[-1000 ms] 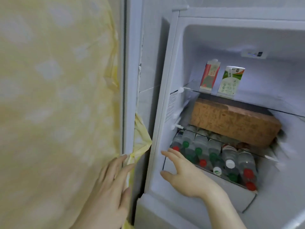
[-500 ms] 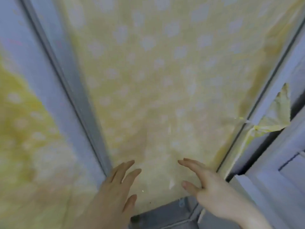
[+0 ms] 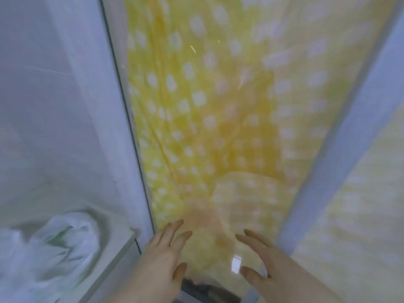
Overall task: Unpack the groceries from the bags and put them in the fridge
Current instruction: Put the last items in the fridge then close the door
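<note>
Two hands up against one yellow cloth (image 3: 207, 119) with white squares. Left hand (image 3: 161, 256) and right hand (image 3: 269, 261) both have fingers spread wide, holding nothing. One white plastic bag (image 3: 50, 252) sits crumpled at the bench's (image 3: 109, 265) right edge.

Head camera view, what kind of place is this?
Probably a home kitchen, though blurred: a yellow checked cloth covers a tall white appliance, a white plastic bag lies left, and both hands reach forward.
</note>
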Demonstrator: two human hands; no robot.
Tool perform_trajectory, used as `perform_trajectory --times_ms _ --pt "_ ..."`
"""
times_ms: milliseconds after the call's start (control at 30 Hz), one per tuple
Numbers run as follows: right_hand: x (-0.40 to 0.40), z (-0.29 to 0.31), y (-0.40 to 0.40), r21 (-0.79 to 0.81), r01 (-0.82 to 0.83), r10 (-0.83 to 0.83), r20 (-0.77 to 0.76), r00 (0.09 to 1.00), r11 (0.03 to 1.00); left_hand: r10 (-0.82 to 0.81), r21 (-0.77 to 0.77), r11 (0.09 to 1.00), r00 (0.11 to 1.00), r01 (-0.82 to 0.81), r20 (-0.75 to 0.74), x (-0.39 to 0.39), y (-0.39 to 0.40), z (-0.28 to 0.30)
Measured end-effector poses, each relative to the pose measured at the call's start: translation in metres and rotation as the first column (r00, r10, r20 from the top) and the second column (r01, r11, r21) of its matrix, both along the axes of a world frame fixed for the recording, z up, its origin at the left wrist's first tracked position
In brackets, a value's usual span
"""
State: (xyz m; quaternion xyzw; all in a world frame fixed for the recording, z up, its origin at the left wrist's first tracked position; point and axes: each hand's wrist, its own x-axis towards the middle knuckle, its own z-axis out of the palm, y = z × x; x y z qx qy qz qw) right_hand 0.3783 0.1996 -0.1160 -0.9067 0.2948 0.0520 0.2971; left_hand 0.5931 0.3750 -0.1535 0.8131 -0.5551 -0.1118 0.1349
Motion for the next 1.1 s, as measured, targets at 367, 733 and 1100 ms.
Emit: perform_trajectory --times_ms 367,733,1100 --pt "0.201 -0.016 0.098 -0.021 -0.377 0.378 0.003 0.926 0.926 0.407 0.089 0.911 0.912 -0.402 -0.053 0.119 0.161 -0.022" --pt "0.359 -0.046 0.135 0.029 -0.782 0.777 0.101 0.622 0.623 0.884 0.062 0.468 0.465 -0.882 -0.056 0.119 0.27 -0.052" --pt "0.438 -0.064 0.227 0.12 -0.935 0.937 0.075 0.342 0.332 0.993 0.064 0.057 0.05 -0.996 -0.109 0.088 0.368 -0.075"
